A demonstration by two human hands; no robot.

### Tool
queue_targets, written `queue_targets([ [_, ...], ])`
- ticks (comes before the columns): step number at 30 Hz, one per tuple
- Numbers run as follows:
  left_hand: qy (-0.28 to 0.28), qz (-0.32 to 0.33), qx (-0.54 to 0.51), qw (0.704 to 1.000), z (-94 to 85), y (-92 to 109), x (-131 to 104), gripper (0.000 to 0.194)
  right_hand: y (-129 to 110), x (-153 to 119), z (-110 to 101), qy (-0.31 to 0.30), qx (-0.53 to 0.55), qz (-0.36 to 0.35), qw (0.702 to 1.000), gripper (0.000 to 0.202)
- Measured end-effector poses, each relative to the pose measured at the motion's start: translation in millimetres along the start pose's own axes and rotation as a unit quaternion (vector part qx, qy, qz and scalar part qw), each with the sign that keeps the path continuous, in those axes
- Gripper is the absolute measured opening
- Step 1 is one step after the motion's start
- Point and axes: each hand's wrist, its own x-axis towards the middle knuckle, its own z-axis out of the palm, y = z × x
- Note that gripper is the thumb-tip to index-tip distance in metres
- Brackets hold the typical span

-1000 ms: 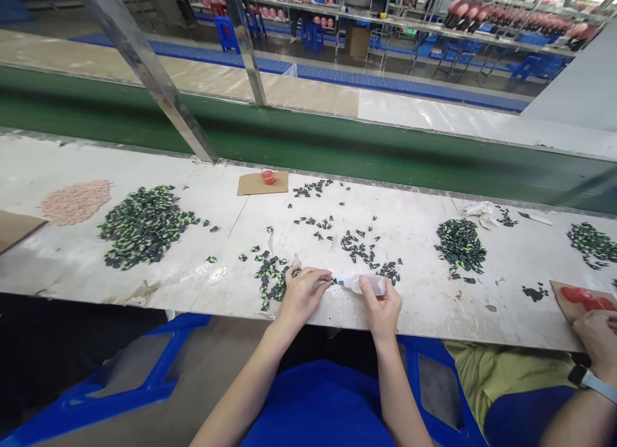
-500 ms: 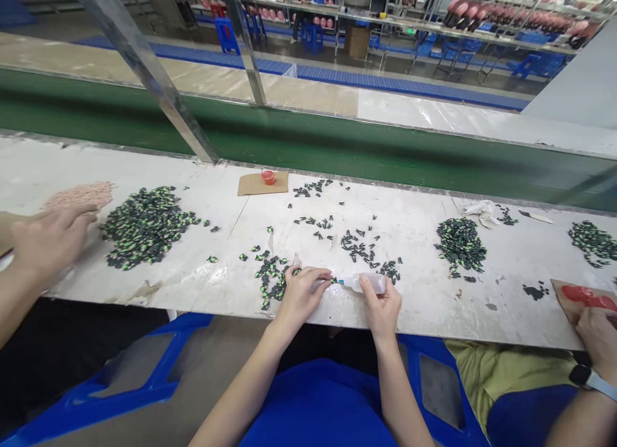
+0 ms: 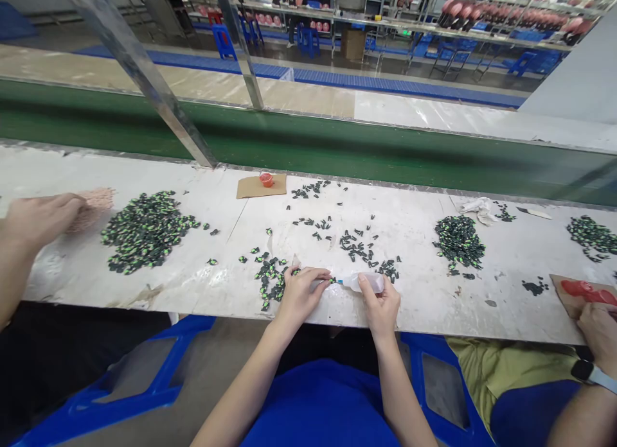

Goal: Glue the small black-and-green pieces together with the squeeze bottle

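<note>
Green belt: runs behind the worktop along its far edge.
Worktop: white, stained and scuffed; carries all the loose parts.
Big pile: black-and-green parts, left side; pink pile just beyond it, a co-worker's hand at its edge.
Right-side pile: more black-and-green parts, well apart from the right hand. Farther right, another person's hand by red items on cardboard.
Left hand: low over the worktop, beside a loose cluster of black-and-green parts; fingers clamped on the small part at their tips.
Right hand: fingers closed round the squeeze bottle.
Squeeze bottle: translucent, lying nearly level, blue tip toward the left hand and right by the small part; contact too fine to tell.
Black clips: scattered beyond both hands.
Red cup: on a cardboard piece near the far edge.
Small part: dark with a green patch, between left fingertips and bottle tip.
</note>
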Motion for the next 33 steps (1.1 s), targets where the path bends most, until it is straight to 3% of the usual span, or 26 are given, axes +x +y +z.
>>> queue_targets([
  [7, 0.005, 0.005, 0.002, 1.000, -0.1, 1, -1, 0.006, 0, 0, -1, 0.014, -0.001, -0.007, 1.000, 0.038],
  [11, -0.004, 0.000, 0.004, 1.000, -1.2, 2, 1, 0.008, 1, -1, -5, 0.032, 0.072, 0.001, 0.997, 0.035],
  [14, -0.022, 0.005, 0.010, 1.000, -2.9, 0, 2, 0.012, 3, -2, -7, 0.037, 0.110, -0.034, 0.993, 0.032],
  [17, -0.015, 0.033, 0.036, 0.999, -3.7, -5, 1, 0.011, 6, -4, -2, 0.004, 0.089, -0.086, 0.992, 0.036],
  [22, 0.063, 0.090, 0.111, 0.988, 1.7, -14, -3, 0.009, 7, -9, 19, -0.059, 0.015, -0.099, 0.993, 0.038],
  [25, 0.059, 0.106, 0.127, 0.984, 6.1, -18, -3, 0.011, 7, -10, 21, -0.075, -0.034, -0.112, 0.990, 0.042],
  [29, 0.070, 0.116, 0.104, 0.985, 4.8, -24, -2, 0.017, 3, -2, -11, -0.108, -0.114, -0.189, 0.969, 0.072],
  [30, 0.076, 0.116, 0.090, 0.986, 3.0, -26, -2, 0.018, 3, 4, -23, -0.103, -0.136, -0.214, 0.962, 0.070],
  [33, 0.101, 0.090, 0.057, 0.989, -4.1, -31, -6, 0.020, 6, 26, -60, -0.048, -0.212, -0.244, 0.945, 0.034],
])
